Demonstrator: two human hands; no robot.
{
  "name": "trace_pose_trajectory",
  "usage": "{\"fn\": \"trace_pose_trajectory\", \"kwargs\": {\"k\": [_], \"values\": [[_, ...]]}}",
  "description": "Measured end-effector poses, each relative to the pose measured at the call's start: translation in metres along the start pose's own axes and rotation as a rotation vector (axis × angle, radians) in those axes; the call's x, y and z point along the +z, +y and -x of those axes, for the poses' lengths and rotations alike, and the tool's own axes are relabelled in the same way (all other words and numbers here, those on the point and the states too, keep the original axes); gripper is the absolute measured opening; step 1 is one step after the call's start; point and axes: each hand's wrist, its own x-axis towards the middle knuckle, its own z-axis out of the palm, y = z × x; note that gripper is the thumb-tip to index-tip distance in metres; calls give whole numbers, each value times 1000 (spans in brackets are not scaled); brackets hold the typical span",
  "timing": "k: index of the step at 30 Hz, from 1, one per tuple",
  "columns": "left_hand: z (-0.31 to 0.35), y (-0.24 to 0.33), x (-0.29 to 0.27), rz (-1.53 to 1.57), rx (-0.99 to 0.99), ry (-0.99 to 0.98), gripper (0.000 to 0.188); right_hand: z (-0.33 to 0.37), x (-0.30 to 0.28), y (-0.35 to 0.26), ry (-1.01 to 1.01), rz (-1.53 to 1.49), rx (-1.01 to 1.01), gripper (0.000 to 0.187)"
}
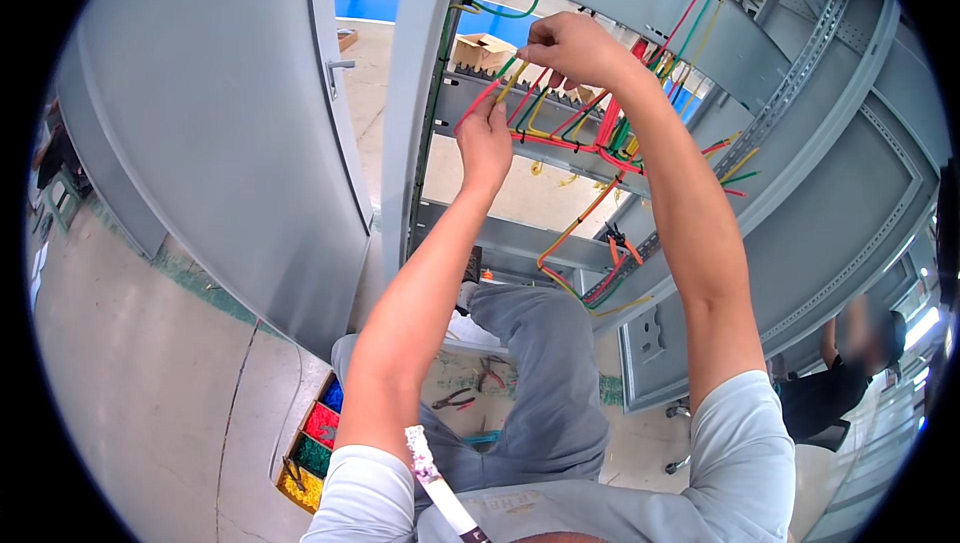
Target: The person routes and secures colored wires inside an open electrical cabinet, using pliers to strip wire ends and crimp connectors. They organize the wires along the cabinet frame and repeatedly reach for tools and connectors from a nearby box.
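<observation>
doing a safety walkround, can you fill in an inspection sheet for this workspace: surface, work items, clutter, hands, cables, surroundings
Surface: concrete floor, with worn green marking.
Work items: grey cabinet frame with red, green and yellow wiring; yellow wire between the hands.
Clutter: two plier-like tools on the floor; orange-handled tool low in the frame; divided box of coloured small parts at lower left.
Hands: left hand, fingers pinched at the yellow wire; right hand at its upper end, exact grip unclear.
Cables: wire bundle along a crossbar; loose wire ends at right.
Surroundings: grey door left; open cardboard box beyond the frame; another person right.
</observation>
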Motion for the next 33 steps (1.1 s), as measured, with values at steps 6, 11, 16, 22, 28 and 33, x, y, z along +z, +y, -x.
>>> {"fn": "trace_pose_trajectory", "kwargs": {"k": [6, 11, 16, 22, 28, 33], "values": [[4, -5, -1, 27, 4, 1, 30, -2, 14, 0, -61, 234, -73, 34], [2, 3, -12, -15, 29, -66, 37, 28, 0, -12, 212, -16, -141, 32], [40, -2, -16, 69, -44, -55, 41, 98, 10, -14, 436, -259, -358, 19], [67, 35, -30, 528, -362, -250, 47, 139, 111, 31, 356, -461, -250, 24], [131, 42, -31, 751, -649, -493, 53, 191, 145, 57, 117, -1060, -34, 28], [170, 36, -8, 580, -659, -564, 58, 230, 144, 88, 35, -895, 126, 21]]}}
